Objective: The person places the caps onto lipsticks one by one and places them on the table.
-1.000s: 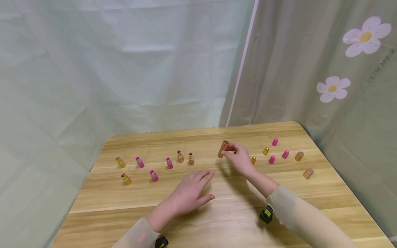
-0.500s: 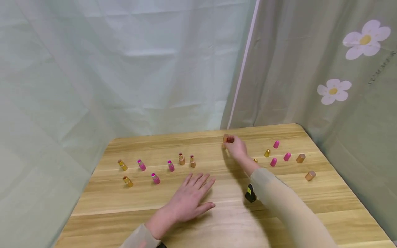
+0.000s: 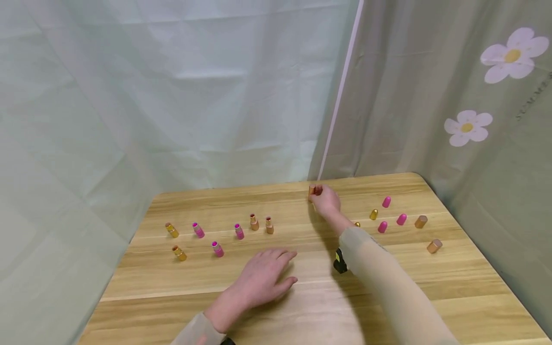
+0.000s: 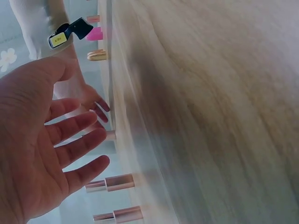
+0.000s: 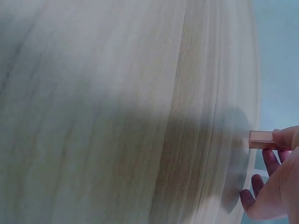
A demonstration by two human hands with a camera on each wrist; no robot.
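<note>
My right hand (image 3: 326,200) pinches a copper lipstick tube (image 3: 311,191) between thumb and fingers near the table's far edge. The tube stands about upright, and in the right wrist view its lower end comes right at the wood. My left hand (image 3: 262,280) hovers low over the middle of the table with fingers relaxed and nothing in them. Two uncapped copper lipstick tubes (image 3: 269,225) stand beyond its fingertips; they also show in the left wrist view below the fingers.
Left of the hands stand uncapped pink lipstick tubes (image 3: 217,249) and gold lipstick tubes (image 3: 171,230). On the right are pink caps (image 3: 401,219), gold caps (image 3: 373,214) and copper caps (image 3: 434,246). A curtain (image 3: 241,96) hangs behind the wooden table (image 3: 388,297).
My right hand has carried the copper lipstick tube away from me to the far edge and turned it from tilted to upright. The left hand has stayed nearly in place.
</note>
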